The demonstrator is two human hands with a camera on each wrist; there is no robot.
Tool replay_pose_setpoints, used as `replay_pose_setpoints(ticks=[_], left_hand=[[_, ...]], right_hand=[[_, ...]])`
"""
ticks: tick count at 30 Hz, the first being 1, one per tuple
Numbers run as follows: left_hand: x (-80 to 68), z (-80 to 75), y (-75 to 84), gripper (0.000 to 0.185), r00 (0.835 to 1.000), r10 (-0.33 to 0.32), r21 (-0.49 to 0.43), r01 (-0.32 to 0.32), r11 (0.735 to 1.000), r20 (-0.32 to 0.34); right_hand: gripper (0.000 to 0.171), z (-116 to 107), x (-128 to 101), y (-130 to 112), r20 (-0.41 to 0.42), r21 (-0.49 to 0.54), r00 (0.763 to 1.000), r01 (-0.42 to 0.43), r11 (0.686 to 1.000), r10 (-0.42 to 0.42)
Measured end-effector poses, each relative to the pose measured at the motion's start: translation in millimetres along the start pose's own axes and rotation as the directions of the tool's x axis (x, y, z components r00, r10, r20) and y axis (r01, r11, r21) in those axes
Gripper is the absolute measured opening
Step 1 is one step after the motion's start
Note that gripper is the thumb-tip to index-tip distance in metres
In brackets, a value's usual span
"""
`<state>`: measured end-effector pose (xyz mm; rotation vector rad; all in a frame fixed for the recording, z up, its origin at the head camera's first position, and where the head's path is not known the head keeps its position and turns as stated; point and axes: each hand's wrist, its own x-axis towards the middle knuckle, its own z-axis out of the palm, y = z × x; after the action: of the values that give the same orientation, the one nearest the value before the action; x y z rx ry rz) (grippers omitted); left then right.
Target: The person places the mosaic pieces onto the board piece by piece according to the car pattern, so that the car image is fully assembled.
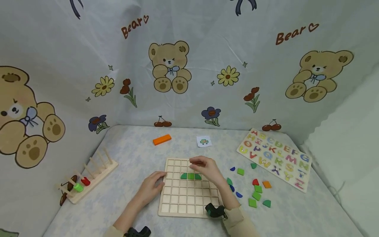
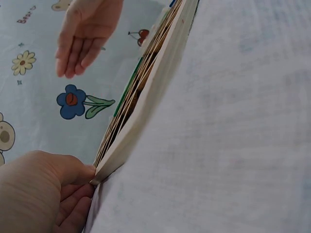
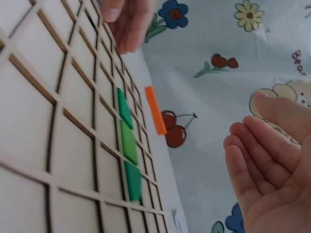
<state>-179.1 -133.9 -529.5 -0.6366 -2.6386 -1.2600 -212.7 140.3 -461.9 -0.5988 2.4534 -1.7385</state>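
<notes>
A square wooden grid board (image 1: 174, 199) lies in front of me. My left hand (image 1: 151, 187) holds its left edge, and in the left wrist view the thumb (image 2: 80, 170) presses on the rim with the other fingers bent beside it. Above the board's upper right part hovers my right hand (image 1: 208, 169). Its fingers are loosely bent, and the palm (image 3: 277, 189) shows bare in the right wrist view. In one row of the grid sit a light green square block (image 1: 191, 176) and two dark green quarter-round blocks, one on each side of it.
Several loose coloured blocks (image 1: 256, 196) lie right of the board. Behind it are an orange bar (image 1: 162, 140) and a small picture card (image 1: 204, 141). A letter puzzle board (image 1: 275, 158) lies far right; a wooden peg rack (image 1: 91, 179) stands left.
</notes>
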Motion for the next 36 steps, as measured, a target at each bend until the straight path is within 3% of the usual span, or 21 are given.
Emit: replay_pose_setpoints(ticks=[3,8,14,20,26,29,33,36], left_hand=[[0.7,-0.4,-0.2,0.040,1.000,-0.012,-0.001,0.012,1.000,0.005],[0.7,0.1,-1.3,0.040,1.000,-0.007,0.009,0.007,1.000,-0.006],[3.2,1.1,-1.0,0.039,1.000,0.006,0.010,-0.006,1.000,-0.015],[1.6,1.1,-0.2,0.040,0.999,-0.041,-0.012,0.041,0.999,0.017],[1.2,1.8,-3.4,0.039,1.000,0.015,0.014,-0.015,1.000,-0.021],[1.4,1.5,-3.0,0.040,1.000,0.004,0.014,-0.004,1.000,-0.018],[0.8,0.7,-0.6,0.039,1.000,-0.030,-0.002,0.030,1.000,0.008],[0.3,0.8,0.3,0.039,0.998,-0.050,-0.005,0.050,0.999,0.024]], right_hand=[[0.033,-22,-8,-15,-0.063,0.031,0.998,-0.016,0.999,0.018],[0.031,-60,-26,-28,-0.161,-0.023,0.987,-0.030,0.999,0.026],[0.033,-105,-48,-4,-0.296,-0.066,0.953,-0.094,0.993,0.070],[0.047,-149,-69,41,-0.457,-0.157,0.871,-0.277,0.948,0.179],[0.056,-171,-80,55,-0.558,-0.128,0.778,-0.423,0.897,0.288],[0.063,-176,-82,61,-0.590,-0.120,0.737,-0.484,0.867,0.330],[0.061,-178,-83,71,-0.594,-0.117,0.719,-0.522,0.845,0.361],[0.054,-175,-84,78,-0.597,-0.076,0.710,-0.512,0.856,0.372]])
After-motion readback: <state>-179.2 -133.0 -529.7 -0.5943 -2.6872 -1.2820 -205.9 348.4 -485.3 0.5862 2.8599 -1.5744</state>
